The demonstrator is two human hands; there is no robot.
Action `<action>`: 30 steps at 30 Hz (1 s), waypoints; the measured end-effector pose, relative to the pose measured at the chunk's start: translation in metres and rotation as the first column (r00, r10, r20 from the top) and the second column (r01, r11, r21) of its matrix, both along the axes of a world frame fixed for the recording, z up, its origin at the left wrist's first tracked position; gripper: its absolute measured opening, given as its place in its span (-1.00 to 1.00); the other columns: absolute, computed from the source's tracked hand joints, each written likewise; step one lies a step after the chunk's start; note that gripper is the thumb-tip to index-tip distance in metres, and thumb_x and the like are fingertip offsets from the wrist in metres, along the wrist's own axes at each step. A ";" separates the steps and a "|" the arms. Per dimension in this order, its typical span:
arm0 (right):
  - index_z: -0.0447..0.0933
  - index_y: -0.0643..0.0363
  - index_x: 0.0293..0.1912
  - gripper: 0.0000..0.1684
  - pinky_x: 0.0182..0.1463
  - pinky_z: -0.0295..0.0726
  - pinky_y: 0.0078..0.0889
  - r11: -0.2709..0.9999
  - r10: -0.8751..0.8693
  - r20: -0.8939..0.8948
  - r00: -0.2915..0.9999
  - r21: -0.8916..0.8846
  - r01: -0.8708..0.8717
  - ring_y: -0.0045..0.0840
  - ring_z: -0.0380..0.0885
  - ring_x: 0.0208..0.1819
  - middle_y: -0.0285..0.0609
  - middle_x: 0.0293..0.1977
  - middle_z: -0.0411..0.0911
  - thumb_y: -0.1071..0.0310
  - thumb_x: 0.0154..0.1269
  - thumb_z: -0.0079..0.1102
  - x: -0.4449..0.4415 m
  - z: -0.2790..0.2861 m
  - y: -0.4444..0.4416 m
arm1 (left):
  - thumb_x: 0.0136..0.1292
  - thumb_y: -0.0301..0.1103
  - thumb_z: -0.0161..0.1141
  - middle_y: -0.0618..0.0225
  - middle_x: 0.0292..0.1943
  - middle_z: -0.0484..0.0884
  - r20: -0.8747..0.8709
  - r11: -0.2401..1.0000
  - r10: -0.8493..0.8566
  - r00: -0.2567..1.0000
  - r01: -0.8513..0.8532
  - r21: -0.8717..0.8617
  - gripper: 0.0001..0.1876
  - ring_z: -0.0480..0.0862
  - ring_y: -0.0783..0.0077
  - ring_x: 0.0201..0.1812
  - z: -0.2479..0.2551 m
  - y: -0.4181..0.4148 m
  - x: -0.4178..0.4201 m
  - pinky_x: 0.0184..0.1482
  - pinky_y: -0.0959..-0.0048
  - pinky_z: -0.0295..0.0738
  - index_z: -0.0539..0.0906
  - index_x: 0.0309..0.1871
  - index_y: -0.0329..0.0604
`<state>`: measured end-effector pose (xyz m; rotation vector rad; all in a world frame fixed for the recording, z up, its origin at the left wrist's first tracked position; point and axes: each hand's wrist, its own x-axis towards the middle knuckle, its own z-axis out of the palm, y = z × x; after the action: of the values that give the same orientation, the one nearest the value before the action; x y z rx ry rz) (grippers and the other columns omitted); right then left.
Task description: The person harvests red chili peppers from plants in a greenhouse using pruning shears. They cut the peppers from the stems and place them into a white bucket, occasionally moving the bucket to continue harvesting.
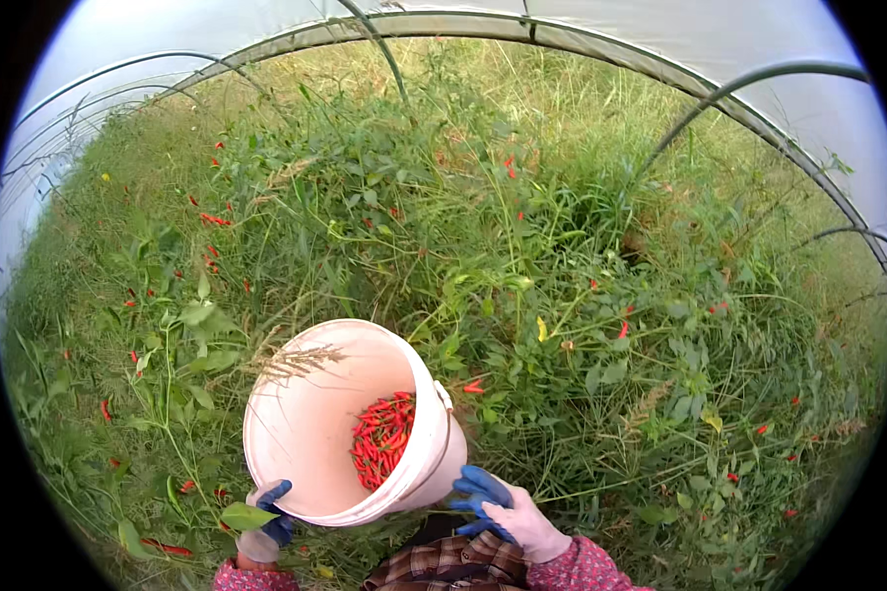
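A whitish plastic bucket (303, 421) is tilted in front of me, with its mouth towards upper left. Many small red chili peppers (384, 439) lie along its lower right inside. My left hand (266, 521), in a white glove with blue-coated fingers, grips the rim at the lower left; a green leaf partly covers it. My right hand (495, 510), gloved alike, is beside the bucket's lower right side, its blue fingers spread; whether it touches the bucket is unclear. A dry grass seed head (303, 362) hangs over the bucket's mouth.
Dense pepper plants and tall grass surround me. Ripe red peppers (214, 219) hang at the left, and more (623, 330) show at the right. Curved metal hoops (680, 122) of a plastic-covered tunnel arch overhead. A red pepper (166, 547) is near my left sleeve.
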<state>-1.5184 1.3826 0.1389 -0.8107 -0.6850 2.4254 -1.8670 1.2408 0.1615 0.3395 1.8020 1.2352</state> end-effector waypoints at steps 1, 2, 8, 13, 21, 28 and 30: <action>0.01 0.24 0.28 -0.34 0.02 0.49 -0.31 0.990 0.107 -0.034 0.994 0.093 -0.104 -0.45 0.39 0.05 -0.11 0.10 0.30 0.35 0.26 0.00 -0.035 -0.003 0.020 | 0.09 -0.44 0.12 0.17 -0.37 0.60 -0.095 0.996 -0.065 0.993 0.071 0.062 -0.82 0.55 0.48 -0.48 -0.001 -0.011 -0.014 -0.44 0.49 0.46 0.54 -0.25 -0.33; 0.00 0.24 0.29 -0.34 0.03 0.47 -0.37 0.982 0.159 -0.022 0.987 0.111 -0.155 -0.48 0.39 0.04 -0.13 0.09 0.31 0.36 0.26 -0.01 -0.051 0.015 0.043 | 0.08 -0.47 0.13 0.12 -0.33 0.60 -0.185 0.984 -0.110 0.977 0.133 0.120 -0.83 0.61 0.41 -0.34 -0.006 -0.024 -0.028 -0.26 0.40 0.55 0.55 -0.28 -0.37; 0.13 0.21 0.23 -0.42 0.02 0.47 -0.46 0.848 0.529 0.147 0.836 -0.054 -0.528 -0.58 0.38 -0.01 -0.23 0.05 0.34 0.24 0.29 0.00 -0.090 0.067 0.158 | 0.20 -0.48 -0.09 0.22 -0.09 0.52 0.160 0.944 0.331 0.930 -0.325 -0.062 -0.72 0.53 0.39 -0.26 0.019 0.003 0.016 -0.22 0.46 0.45 0.52 -0.05 -0.33; 0.14 0.10 0.22 -0.36 -0.07 0.58 -0.32 0.683 0.731 0.173 0.660 -0.165 -0.712 -0.53 0.41 -0.01 -0.26 0.04 0.34 0.12 0.22 0.10 -0.140 0.074 0.213 | 0.19 -0.56 -0.17 0.26 -0.12 0.52 -0.367 0.977 0.166 0.915 -0.203 -0.064 -0.63 0.51 0.44 -0.36 0.052 0.035 0.045 -0.29 0.52 0.41 0.51 0.04 -0.26; 0.28 0.19 0.09 -0.49 -0.28 0.65 -0.32 0.635 0.761 0.291 0.580 -0.148 -0.759 -0.46 0.57 -0.30 -0.13 -0.17 0.51 0.36 0.15 0.17 -0.164 0.025 0.260 | 0.24 -0.54 -0.17 0.23 -0.07 0.52 -0.266 0.937 0.349 0.899 -0.336 0.096 -0.62 0.52 0.44 -0.34 0.029 0.065 0.155 -0.25 0.53 0.43 0.44 0.12 -0.23; 0.39 0.29 -0.03 -0.59 -0.22 0.66 -0.31 0.535 0.842 0.198 0.502 -0.183 -0.825 -0.46 0.56 -0.22 -0.14 -0.20 0.53 0.43 0.10 0.19 -0.170 0.017 0.268 | -0.06 -0.36 0.34 0.24 -0.40 0.60 -0.248 0.564 0.792 0.558 -0.824 -0.052 -0.65 0.56 0.58 -0.49 0.029 0.088 0.124 -0.46 0.61 0.47 0.51 -0.23 -0.35; 0.38 0.29 -0.01 -0.58 -0.25 0.67 -0.27 0.523 0.844 0.200 0.497 -0.100 -0.847 -0.42 0.57 -0.25 -0.12 -0.19 0.52 0.42 0.11 0.18 -0.162 0.006 0.275 | 0.00 -0.30 0.31 0.24 -0.34 0.60 0.034 0.593 0.804 0.593 -0.805 0.011 -0.61 0.59 0.52 -0.43 0.050 0.086 0.133 -0.41 0.57 0.50 0.48 -0.17 -0.35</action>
<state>-1.6809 1.6575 0.1454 -0.8763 -1.4853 3.2110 -1.7337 1.3267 0.2112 -0.5825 1.9753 1.8587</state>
